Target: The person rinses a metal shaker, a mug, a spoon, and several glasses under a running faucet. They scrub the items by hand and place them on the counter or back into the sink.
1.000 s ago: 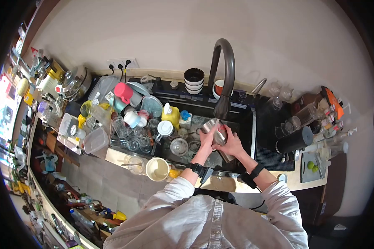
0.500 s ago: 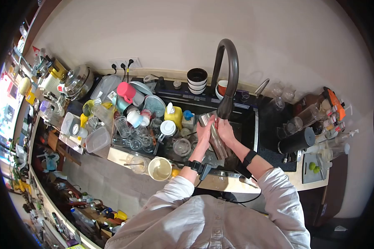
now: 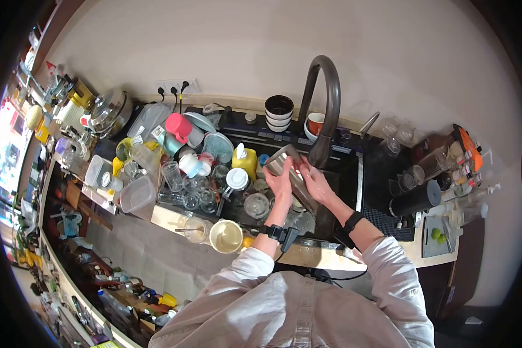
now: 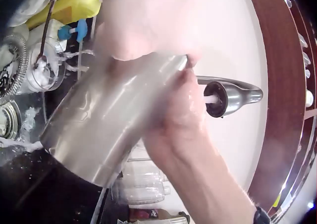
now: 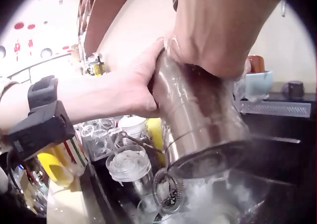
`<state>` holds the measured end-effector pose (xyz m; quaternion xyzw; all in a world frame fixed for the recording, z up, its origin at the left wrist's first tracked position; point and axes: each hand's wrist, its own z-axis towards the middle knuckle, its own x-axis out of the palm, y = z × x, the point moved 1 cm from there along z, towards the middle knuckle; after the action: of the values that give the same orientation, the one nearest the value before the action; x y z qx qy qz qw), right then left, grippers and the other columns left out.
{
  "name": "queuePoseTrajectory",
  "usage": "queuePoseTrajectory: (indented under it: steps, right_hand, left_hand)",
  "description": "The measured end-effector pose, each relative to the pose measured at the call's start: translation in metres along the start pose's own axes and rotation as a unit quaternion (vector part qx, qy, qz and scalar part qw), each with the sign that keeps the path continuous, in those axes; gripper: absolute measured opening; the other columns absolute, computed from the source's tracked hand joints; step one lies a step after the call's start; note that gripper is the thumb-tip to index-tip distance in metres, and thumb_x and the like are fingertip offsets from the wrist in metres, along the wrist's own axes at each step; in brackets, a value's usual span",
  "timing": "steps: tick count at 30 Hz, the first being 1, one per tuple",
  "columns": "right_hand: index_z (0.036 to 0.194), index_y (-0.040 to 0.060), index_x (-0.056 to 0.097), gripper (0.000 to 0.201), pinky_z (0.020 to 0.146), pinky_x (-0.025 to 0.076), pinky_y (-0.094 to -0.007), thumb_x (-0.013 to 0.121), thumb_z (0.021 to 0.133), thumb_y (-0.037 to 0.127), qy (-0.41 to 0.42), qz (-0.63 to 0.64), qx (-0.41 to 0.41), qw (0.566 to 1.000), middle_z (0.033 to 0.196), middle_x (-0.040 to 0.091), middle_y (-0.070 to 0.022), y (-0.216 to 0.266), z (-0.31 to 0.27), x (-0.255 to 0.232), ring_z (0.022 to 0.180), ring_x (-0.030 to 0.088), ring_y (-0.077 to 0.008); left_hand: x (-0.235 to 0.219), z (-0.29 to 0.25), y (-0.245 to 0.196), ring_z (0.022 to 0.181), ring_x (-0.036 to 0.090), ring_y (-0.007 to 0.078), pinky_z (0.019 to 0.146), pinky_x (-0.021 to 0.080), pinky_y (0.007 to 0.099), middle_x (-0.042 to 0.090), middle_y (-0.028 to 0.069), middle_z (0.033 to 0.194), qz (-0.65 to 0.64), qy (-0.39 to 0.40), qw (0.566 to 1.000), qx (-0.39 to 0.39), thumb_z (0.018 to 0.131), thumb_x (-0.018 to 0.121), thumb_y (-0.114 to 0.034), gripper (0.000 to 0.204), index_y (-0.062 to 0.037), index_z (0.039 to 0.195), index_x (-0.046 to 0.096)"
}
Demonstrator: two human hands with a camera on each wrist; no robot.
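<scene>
A brushed-steel shaker tin (image 3: 301,191) is tilted over the sink, its mouth toward the upper left in the head view and its base lower right. My left hand (image 3: 279,181) grips its left side, thumb and fingers spread around the wall. My right hand (image 3: 318,182) holds the opposite side near the mouth. In the right wrist view the tin (image 5: 203,120) looks wet, with its flat base facing down. Water comes from the faucet head (image 4: 225,98) just beside the hands. A coiled bar strainer (image 5: 168,189) lies in the sink below.
Left of the hands crowd glassware, a yellow pump bottle (image 3: 245,162) and a white-lidded jug (image 3: 236,178). A cream tub (image 3: 226,236) stands at the front edge. Stacked bowls (image 3: 279,113) stand behind the sink. To the right are a black mat (image 3: 380,217) and a dark cylinder (image 3: 416,198).
The tin has turned in my hands and moved slightly left of the faucet head, its mouth leaning to the upper left. The right hand has shifted up along its side toward the mouth.
</scene>
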<state>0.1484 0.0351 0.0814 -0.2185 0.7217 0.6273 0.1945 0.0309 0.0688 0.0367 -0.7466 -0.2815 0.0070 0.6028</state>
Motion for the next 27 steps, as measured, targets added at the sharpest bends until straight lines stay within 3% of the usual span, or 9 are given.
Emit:
queuePoseTrajectory:
  steps: [4, 5, 8, 11, 14, 17, 19, 23, 27]
  right_hand:
    - [0.139, 0.0045, 0.042, 0.073, 0.089, 0.044, -0.0332, 0.035, 0.095, 0.062, 0.116, 0.140, 0.173, 0.968, 0.114, 0.062, -0.0138, -0.080, 0.002, 0.005, 0.101, 0.058, -0.0241]
    - [0.137, 0.0032, 0.046, 0.083, 0.090, 0.044, -0.0315, 0.037, 0.090, 0.071, 0.119, 0.238, 0.179, 0.947, 0.124, 0.057, -0.0083, -0.089, -0.001, 0.007, 0.105, 0.056, -0.0189]
    - [0.138, 0.0031, 0.045, 0.082, 0.093, 0.042, -0.0309, 0.045, 0.088, 0.068, 0.115, 0.413, 0.239, 0.871, 0.127, 0.055, -0.0089, -0.079, -0.008, 0.004, 0.109, 0.055, -0.0174]
    - [0.137, -0.0027, 0.043, 0.088, 0.094, 0.042, -0.0299, 0.061, 0.082, 0.064, 0.164, 0.407, 0.194, 0.878, 0.124, 0.057, -0.0107, -0.056, -0.015, -0.014, 0.109, 0.055, -0.0166]
    - [0.135, -0.0062, 0.043, 0.094, 0.095, 0.043, -0.0300, 0.074, 0.073, 0.058, 0.172, 0.206, 0.127, 0.955, 0.125, 0.056, -0.0126, -0.068, -0.011, -0.020, 0.111, 0.055, -0.0184]
    - [0.131, -0.0098, 0.044, 0.103, 0.097, 0.045, -0.0348, 0.084, 0.060, 0.053, 0.085, 0.006, 0.080, 0.993, 0.123, 0.057, -0.0214, -0.050, -0.013, -0.025, 0.113, 0.058, -0.0269]
    - [0.127, -0.0097, 0.046, 0.104, 0.092, 0.049, -0.0400, 0.084, 0.053, 0.053, 0.030, -0.086, 0.046, 0.995, 0.121, 0.056, -0.0297, -0.038, -0.015, -0.028, 0.110, 0.060, -0.0368]
    - [0.116, -0.0089, 0.049, 0.092, 0.089, 0.050, -0.0447, 0.082, 0.056, 0.052, -0.093, -0.197, 0.049, 0.975, 0.110, 0.060, -0.0267, -0.032, -0.039, -0.024, 0.100, 0.062, -0.0393]
    - [0.116, -0.0116, 0.047, 0.096, 0.083, 0.053, -0.0459, 0.081, 0.057, 0.056, -0.085, -0.208, 0.120, 0.967, 0.108, 0.060, -0.0295, -0.033, -0.068, -0.032, 0.094, 0.064, -0.0415]
  left_hand:
    - [0.000, -0.001, -0.011, 0.107, 0.053, 0.0206, 0.091, 0.044, 0.0350, 0.053, 0.0102, 0.123, -0.031, -0.010, 0.999, 0.021, 0.076, 0.081, -0.031, 0.073, -0.0062, 0.134, 0.043]
    - [0.000, 0.000, -0.008, 0.107, 0.053, 0.0204, 0.092, 0.043, 0.0350, 0.053, 0.0101, 0.124, -0.038, 0.002, 0.999, 0.026, 0.076, 0.080, -0.031, 0.074, -0.0063, 0.135, 0.042]
    - [0.003, 0.002, 0.002, 0.109, 0.052, 0.0197, 0.093, 0.042, 0.0350, 0.052, 0.0097, 0.126, -0.069, 0.034, 0.997, 0.032, 0.077, 0.080, -0.030, 0.075, -0.0062, 0.137, 0.040]
    - [0.004, 0.001, 0.002, 0.111, 0.051, 0.0190, 0.095, 0.041, 0.0346, 0.051, 0.0092, 0.127, -0.104, 0.044, 0.993, 0.014, 0.078, 0.079, -0.030, 0.076, -0.0058, 0.138, 0.039]
    - [0.003, 0.003, 0.004, 0.112, 0.050, 0.0192, 0.096, 0.040, 0.0340, 0.051, 0.0103, 0.128, -0.132, 0.030, 0.990, -0.027, 0.079, 0.079, -0.031, 0.076, -0.0040, 0.137, 0.038]
    - [0.007, 0.002, 0.020, 0.114, 0.050, 0.0208, 0.098, 0.039, 0.0344, 0.050, 0.0132, 0.129, -0.101, 0.032, 0.993, -0.053, 0.077, 0.080, -0.033, 0.081, -0.0008, 0.136, 0.035]
    - [0.015, -0.016, 0.028, 0.113, 0.050, 0.0214, 0.098, 0.039, 0.0351, 0.049, 0.0137, 0.129, -0.016, 0.052, 0.997, -0.061, 0.071, 0.084, -0.034, 0.090, 0.0002, 0.136, 0.033]
    - [0.023, -0.033, 0.042, 0.114, 0.051, 0.0218, 0.098, 0.040, 0.0359, 0.049, 0.0131, 0.128, -0.080, 0.095, 0.982, -0.142, 0.070, 0.084, -0.030, 0.087, -0.0013, 0.135, 0.034]
    - [0.025, -0.028, 0.076, 0.113, 0.053, 0.0231, 0.099, 0.041, 0.0371, 0.050, 0.0122, 0.130, -0.083, 0.142, 0.955, -0.247, 0.071, 0.082, -0.038, 0.093, -0.0012, 0.139, 0.030]
